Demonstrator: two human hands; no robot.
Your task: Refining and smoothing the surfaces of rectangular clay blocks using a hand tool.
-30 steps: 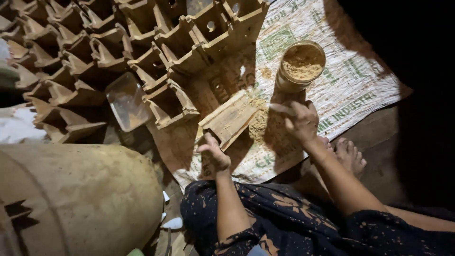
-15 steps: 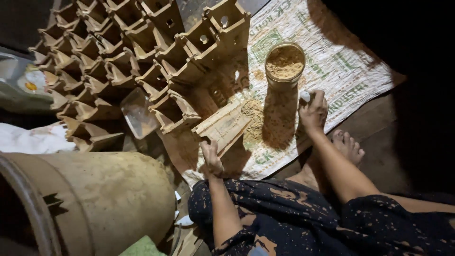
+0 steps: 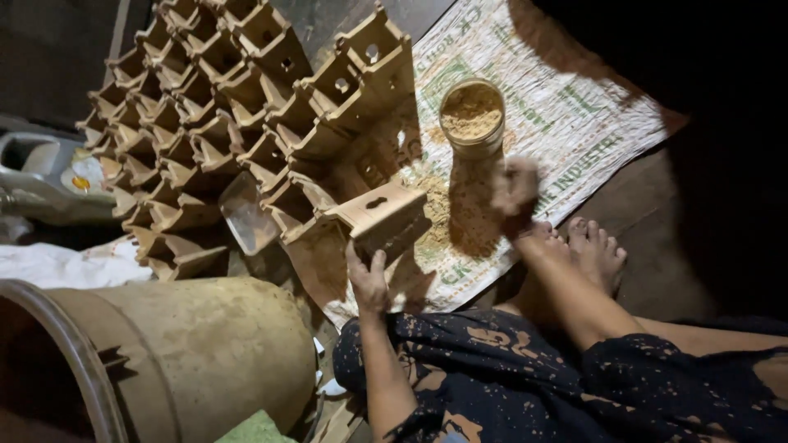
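Lifted clay mould [image 3: 384,217], long axis pointing up-right, in left hand [image 3: 367,283].

Open sack mat [image 3: 574,123] right of the powder jar [image 3: 472,115]; stacked clay moulds [image 3: 213,123] block the left.

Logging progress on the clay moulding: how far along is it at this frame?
Done: many open clay box pieces stand in rows on the floor. In hand: the left hand grips a wooden mould on the woven sack; the right hand, blurred, is beside the jar of powder. Left: cannot tell; no unshaped clay shows.
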